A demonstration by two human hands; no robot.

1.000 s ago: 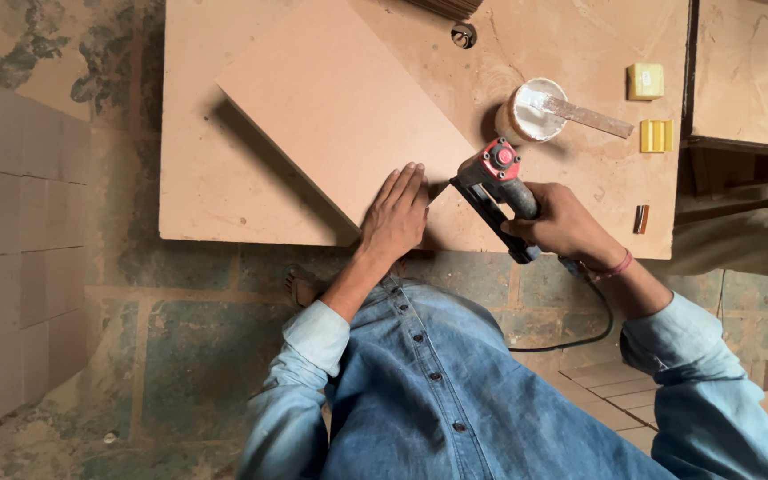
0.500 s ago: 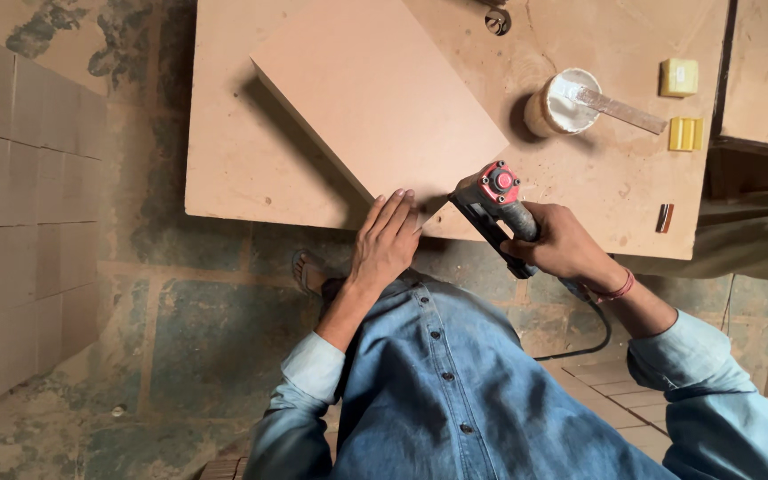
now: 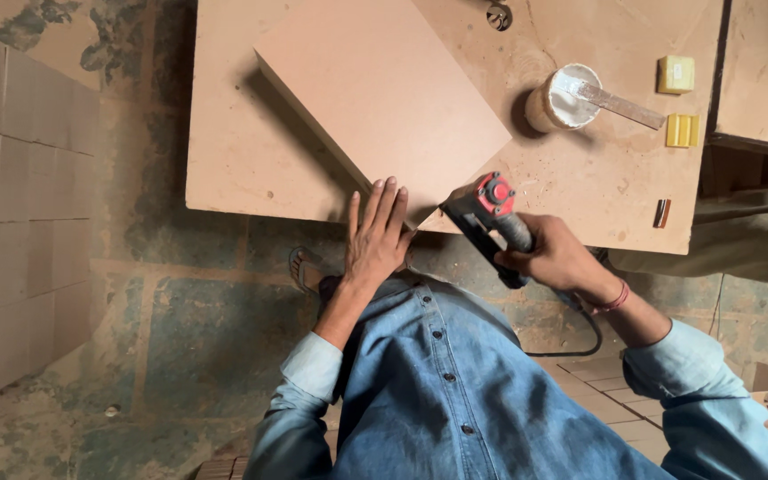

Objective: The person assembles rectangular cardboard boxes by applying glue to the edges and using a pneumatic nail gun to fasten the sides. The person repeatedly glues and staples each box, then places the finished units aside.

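A black power tool with a red round cap [image 3: 488, 213] is grasped in the clenched grip of the right hand [image 3: 557, 258], its long axis running from 4 o'clock to 10 o'clock, the nose pointed at the near corner of a flat, smooth, reddish-brown square fibreboard panel [image 3: 380, 98]. The panel is lying skewed on the dusty brown board surface [image 3: 233, 160], one corner aimed at 6 o'clock. The left hand [image 3: 377, 238] is pressed flat, fingers straight, its grip released, on that corner. At 2 o'clock a white round tub with a flat stick [image 3: 569, 96] is seen, two yellow blocks [image 3: 676, 75] beyond it.
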